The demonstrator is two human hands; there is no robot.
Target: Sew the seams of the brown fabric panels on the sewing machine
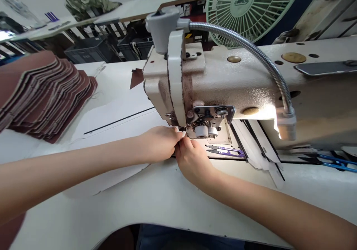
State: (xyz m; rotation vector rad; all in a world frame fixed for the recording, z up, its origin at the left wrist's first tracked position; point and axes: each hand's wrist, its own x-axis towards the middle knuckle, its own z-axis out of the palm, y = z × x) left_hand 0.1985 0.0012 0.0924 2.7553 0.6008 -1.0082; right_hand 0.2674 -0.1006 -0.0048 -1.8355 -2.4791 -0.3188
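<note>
Under the head of a cream sewing machine (164, 75) my two hands meet, fingertips together. My left hand (160, 142) is closed, its fingers bent in by the needle area. Touching it from the right, my right hand (193, 160) is pinched as well. Whatever lies between the fingertips is hidden. Beneath my left forearm spreads a white sheet (95, 121) with a black strip (117, 121) along it. Purple thread snips (225, 151) lie just right of my right hand, on the machine bed.
Brown layered pieces (47, 93) are piled at the left, with a small brown scrap (136, 78) behind. White and black strips (255, 144) and blue-handled snips (337, 162) lie at right. A bendable lamp (286, 123) and green fan (245, 8) stand close by.
</note>
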